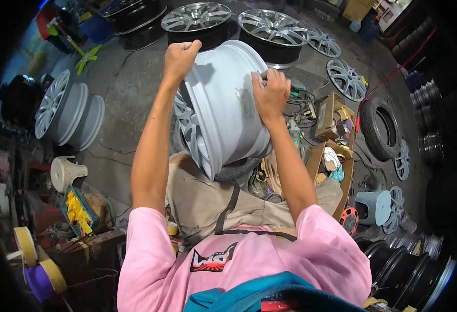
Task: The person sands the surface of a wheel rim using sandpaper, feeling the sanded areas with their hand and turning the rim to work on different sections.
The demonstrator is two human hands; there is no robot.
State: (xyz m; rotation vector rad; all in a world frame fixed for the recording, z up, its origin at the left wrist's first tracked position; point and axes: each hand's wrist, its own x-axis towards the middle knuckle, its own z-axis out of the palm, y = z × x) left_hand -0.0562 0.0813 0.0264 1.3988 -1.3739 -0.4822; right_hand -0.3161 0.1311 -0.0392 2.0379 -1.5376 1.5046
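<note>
Grey wheel tilted between the legs, both hands at its upper side

Left hand: curled closed at the wheel's upper lip, apparently gripping it; fingertips hidden. Right hand: over the barrel's far edge, fingers bent, thumb drawn in toward them. Cannot tell whether anything is pinched there.

Wheel: pale grey, matt metal, multi-spoke. Sits tilted between the person's beige-trousered legs, spoked face turned left, broad barrel uppermost. A darker, rough-looking patch lies on the barrel, just beside the right hand. Black rubber tyre shows under the wheel.

Step in hand (judgement): left steadies, right attends to the barrel surface. Next move would call for a firm left hold, so the wheel does not roll, and light, even right-hand contact around the patch.

Farther out, right: open brown cardboard box of small items; a second black rubber tyre. Ahead: two silver-faced, black-barrelled wheels. Left: grey spoked wheel on edge; off-white plastic stool.
</note>
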